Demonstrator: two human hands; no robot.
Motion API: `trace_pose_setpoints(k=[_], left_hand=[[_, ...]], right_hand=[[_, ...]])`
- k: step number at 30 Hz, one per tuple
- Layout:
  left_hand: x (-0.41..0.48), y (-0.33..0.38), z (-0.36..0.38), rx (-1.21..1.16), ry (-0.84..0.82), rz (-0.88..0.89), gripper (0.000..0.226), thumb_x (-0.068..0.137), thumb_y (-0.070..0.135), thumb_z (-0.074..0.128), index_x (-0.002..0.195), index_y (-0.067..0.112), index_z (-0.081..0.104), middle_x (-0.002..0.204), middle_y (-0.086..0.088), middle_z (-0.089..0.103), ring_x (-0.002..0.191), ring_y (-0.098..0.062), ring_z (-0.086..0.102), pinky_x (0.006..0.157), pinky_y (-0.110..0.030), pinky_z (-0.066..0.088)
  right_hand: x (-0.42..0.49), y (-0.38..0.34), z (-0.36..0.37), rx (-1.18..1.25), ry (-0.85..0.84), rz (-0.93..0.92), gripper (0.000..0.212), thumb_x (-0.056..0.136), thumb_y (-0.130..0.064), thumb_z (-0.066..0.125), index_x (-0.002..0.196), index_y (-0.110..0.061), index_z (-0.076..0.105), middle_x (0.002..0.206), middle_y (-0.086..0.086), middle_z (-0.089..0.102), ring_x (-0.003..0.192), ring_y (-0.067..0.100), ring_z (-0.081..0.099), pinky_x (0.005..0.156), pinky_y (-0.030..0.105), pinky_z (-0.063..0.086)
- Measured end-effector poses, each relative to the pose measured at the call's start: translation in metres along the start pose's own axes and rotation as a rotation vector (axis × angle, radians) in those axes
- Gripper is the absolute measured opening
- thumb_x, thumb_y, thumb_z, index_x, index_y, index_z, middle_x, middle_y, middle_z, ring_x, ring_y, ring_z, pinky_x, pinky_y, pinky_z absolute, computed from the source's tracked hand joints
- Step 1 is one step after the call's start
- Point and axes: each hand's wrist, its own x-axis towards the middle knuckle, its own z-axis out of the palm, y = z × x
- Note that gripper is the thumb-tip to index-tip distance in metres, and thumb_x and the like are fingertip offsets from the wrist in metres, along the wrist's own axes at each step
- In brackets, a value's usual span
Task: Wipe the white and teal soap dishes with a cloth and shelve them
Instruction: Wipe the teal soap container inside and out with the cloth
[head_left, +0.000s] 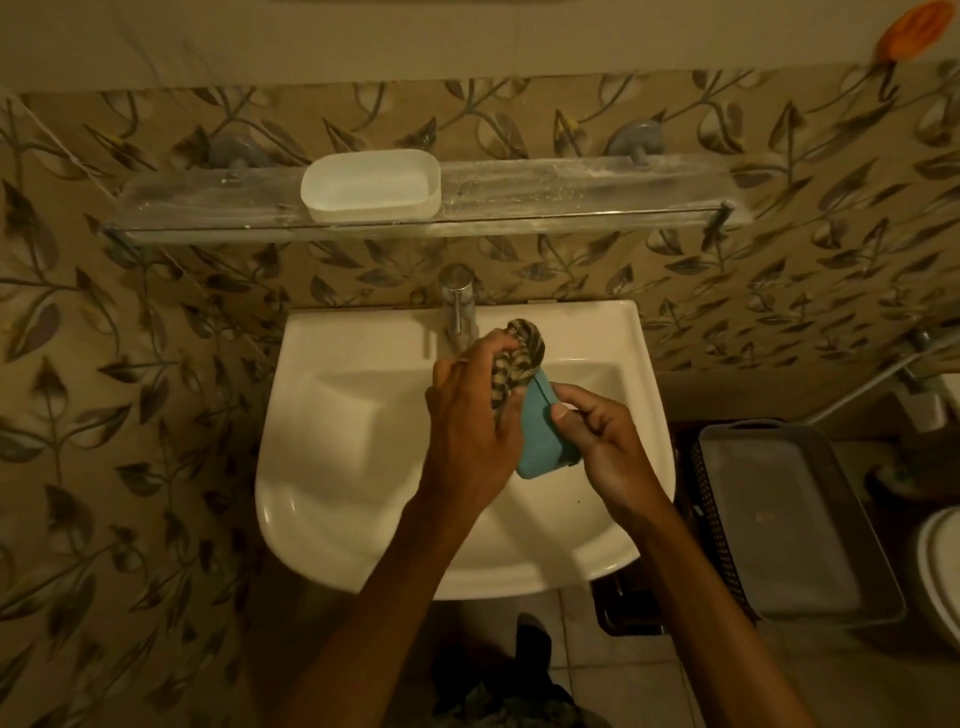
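Observation:
The white soap dish (371, 186) stands on the glass shelf (571, 192) above the basin. Over the white washbasin (332, 467), my right hand (608, 441) grips the teal soap dish (543, 441) by its right edge, tilted on its side. My left hand (467, 415) holds a bunched striped cloth (522, 353) pressed against the teal dish's upper left side. Part of the teal dish is hidden behind my left hand.
A chrome tap (457, 301) rises at the back of the basin, close to the cloth. A grey plastic tray (795, 519) on a dark basket sits to the right, with a toilet lid (940, 566) at the far right edge. Leaf-patterned tiles cover the wall.

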Motion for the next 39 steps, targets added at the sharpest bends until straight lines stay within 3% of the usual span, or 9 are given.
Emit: trace_pose_setpoints(k=[3, 6, 9, 16, 20, 25, 27, 32, 39], left_hand=[[-0.028, 0.008, 0.016, -0.031, -0.025, 0.062, 0.047, 0.089, 0.024, 0.050, 0.133, 0.029, 0.034, 0.131, 0.002, 0.038, 0.123, -0.021, 0.040, 0.096, -0.044, 0.046], [-0.050, 0.010, 0.026, -0.095, 0.011, 0.053, 0.057, 0.088, 0.023, 0.048, 0.137, 0.040, 0.024, 0.128, 0.010, 0.031, 0.123, -0.021, 0.039, 0.092, -0.021, 0.044], [-0.065, 0.008, 0.027, -0.123, 0.028, 0.083, 0.064, 0.088, 0.017, 0.053, 0.135, 0.048, 0.022, 0.123, 0.024, 0.027, 0.124, -0.019, 0.038, 0.096, -0.021, 0.042], [-0.063, 0.008, 0.031, 0.040, 0.041, 0.138, 0.064, 0.076, -0.008, 0.060, 0.129, 0.025, 0.048, 0.144, 0.001, 0.042, 0.129, -0.022, 0.031, 0.103, -0.032, 0.036], [-0.029, 0.018, 0.026, 0.012, -0.002, 0.032, 0.054, 0.081, -0.004, 0.056, 0.127, 0.024, 0.052, 0.140, -0.002, 0.044, 0.128, -0.019, 0.033, 0.100, -0.016, 0.033], [0.006, 0.018, 0.021, -0.068, -0.019, -0.045, 0.044, 0.084, -0.002, 0.048, 0.120, 0.024, 0.054, 0.122, 0.001, 0.056, 0.118, -0.018, 0.046, 0.100, -0.043, 0.041], [0.006, 0.016, 0.025, -0.078, -0.049, -0.018, 0.043, 0.084, -0.002, 0.049, 0.120, 0.021, 0.054, 0.121, 0.000, 0.056, 0.116, -0.018, 0.049, 0.098, -0.041, 0.044], [-0.044, 0.016, 0.043, -0.020, -0.060, 0.031, 0.054, 0.082, -0.005, 0.058, 0.128, 0.021, 0.050, 0.134, -0.003, 0.045, 0.121, -0.014, 0.038, 0.094, -0.010, 0.037], [-0.065, 0.009, 0.046, 0.015, -0.025, 0.027, 0.052, 0.080, -0.008, 0.058, 0.124, 0.018, 0.056, 0.132, -0.005, 0.050, 0.124, -0.021, 0.040, 0.103, -0.022, 0.033]], right_hand=[[0.001, -0.003, -0.004, 0.010, 0.056, -0.006, 0.035, 0.101, -0.011, 0.041, 0.101, -0.032, 0.069, 0.097, -0.007, 0.074, 0.095, 0.014, 0.068, 0.075, 0.028, 0.057], [-0.001, -0.002, -0.006, 0.058, 0.051, 0.026, 0.037, 0.101, -0.007, 0.036, 0.111, -0.028, 0.065, 0.110, 0.000, 0.071, 0.105, 0.020, 0.066, 0.084, 0.034, 0.057], [-0.004, 0.000, -0.006, 0.177, 0.083, 0.099, 0.039, 0.100, -0.003, 0.032, 0.125, -0.018, 0.058, 0.117, 0.011, 0.068, 0.106, 0.024, 0.066, 0.082, 0.033, 0.056], [-0.011, 0.000, -0.003, 0.271, 0.065, 0.098, 0.041, 0.098, 0.001, 0.031, 0.122, -0.013, 0.061, 0.115, 0.011, 0.070, 0.105, 0.028, 0.067, 0.079, 0.037, 0.056], [-0.017, 0.006, -0.006, 0.213, 0.050, 0.083, 0.032, 0.101, -0.010, 0.037, 0.125, -0.017, 0.058, 0.114, 0.014, 0.069, 0.103, 0.031, 0.067, 0.078, 0.038, 0.056], [-0.021, 0.015, -0.011, 0.090, 0.002, 0.137, 0.033, 0.102, -0.015, 0.038, 0.130, -0.017, 0.054, 0.113, 0.012, 0.069, 0.102, 0.027, 0.067, 0.074, 0.032, 0.054], [-0.020, 0.013, -0.011, 0.077, 0.027, 0.127, 0.032, 0.102, -0.013, 0.038, 0.127, -0.020, 0.056, 0.109, 0.007, 0.071, 0.097, 0.021, 0.068, 0.069, 0.025, 0.054], [-0.011, 0.006, -0.016, 0.120, 0.114, 0.092, 0.031, 0.103, -0.011, 0.036, 0.125, -0.017, 0.057, 0.114, 0.009, 0.069, 0.103, 0.024, 0.067, 0.082, 0.040, 0.057], [-0.013, 0.011, -0.012, 0.181, 0.143, 0.144, 0.035, 0.102, -0.010, 0.036, 0.121, -0.026, 0.060, 0.111, 0.007, 0.072, 0.097, 0.021, 0.070, 0.065, 0.031, 0.057]])
